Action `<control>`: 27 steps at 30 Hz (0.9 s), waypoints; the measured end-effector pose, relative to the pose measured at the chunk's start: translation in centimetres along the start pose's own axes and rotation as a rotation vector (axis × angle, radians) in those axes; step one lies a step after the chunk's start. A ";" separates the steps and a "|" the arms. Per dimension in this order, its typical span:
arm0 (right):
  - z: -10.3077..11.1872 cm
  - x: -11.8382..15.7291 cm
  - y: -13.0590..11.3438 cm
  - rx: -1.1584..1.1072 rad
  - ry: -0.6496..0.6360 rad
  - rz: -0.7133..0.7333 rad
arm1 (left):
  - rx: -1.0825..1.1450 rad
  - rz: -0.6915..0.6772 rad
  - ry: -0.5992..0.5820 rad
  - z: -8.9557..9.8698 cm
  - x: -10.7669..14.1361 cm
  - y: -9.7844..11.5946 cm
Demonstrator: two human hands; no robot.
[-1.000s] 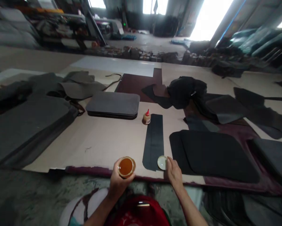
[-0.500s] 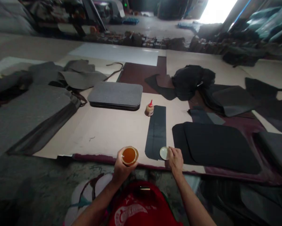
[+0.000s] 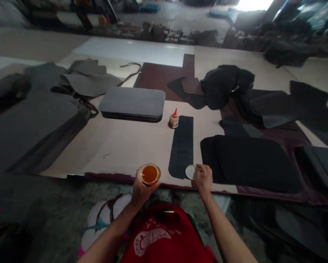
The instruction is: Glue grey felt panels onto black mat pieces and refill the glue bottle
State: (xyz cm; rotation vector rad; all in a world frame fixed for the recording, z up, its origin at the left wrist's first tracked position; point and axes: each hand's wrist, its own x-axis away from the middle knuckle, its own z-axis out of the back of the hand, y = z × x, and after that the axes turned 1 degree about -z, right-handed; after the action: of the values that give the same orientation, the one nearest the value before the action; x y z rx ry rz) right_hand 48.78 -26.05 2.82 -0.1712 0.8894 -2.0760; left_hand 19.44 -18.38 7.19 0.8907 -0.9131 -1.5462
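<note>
- A dim workshop with a grimy floor (image 3: 54,212) surrounds a wide, pale-covered tabletop (image 3: 131,146), with grey sheets (image 3: 35,117) spread at the left and a dark crumpled heap (image 3: 221,86) farther back.
- Done, as far as can be judged: the round container (image 3: 149,174) is uncovered, its amber contents in plain view, and the pale disc (image 3: 190,172), probably its lid, is held well apart from it.
- Not done: no amber shows on the dark strip (image 3: 181,146), and the small bottle (image 3: 173,121) stands upright by the strip's far end, red tip up, with neither of the 2 hands on it.
- The left hand (image 3: 144,186) grips the container at the near edge, fingers around its left side and thumb on the right.
- The right hand (image 3: 204,178) pinches the disc by its right edge, over the strip's near end; whether the disc touches the strip, I cannot tell.
- Both forearms reach forward, 1 on each side of the red garment (image 3: 164,237).
- Black panels (image 3: 258,162) lie just beside the right hand; a grey stack (image 3: 132,102) sits beyond the container.
</note>
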 end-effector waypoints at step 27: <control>1.2 -0.8 -2.2 -0.172 0.004 -0.137 | 0.090 0.104 -0.032 -1.9 -2.0 1.2</control>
State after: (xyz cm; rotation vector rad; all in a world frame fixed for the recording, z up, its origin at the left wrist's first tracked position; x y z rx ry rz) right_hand 48.32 -25.25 5.27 -0.3278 1.0853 -2.1247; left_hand 21.95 -16.69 7.62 0.8704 -1.0430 -1.4431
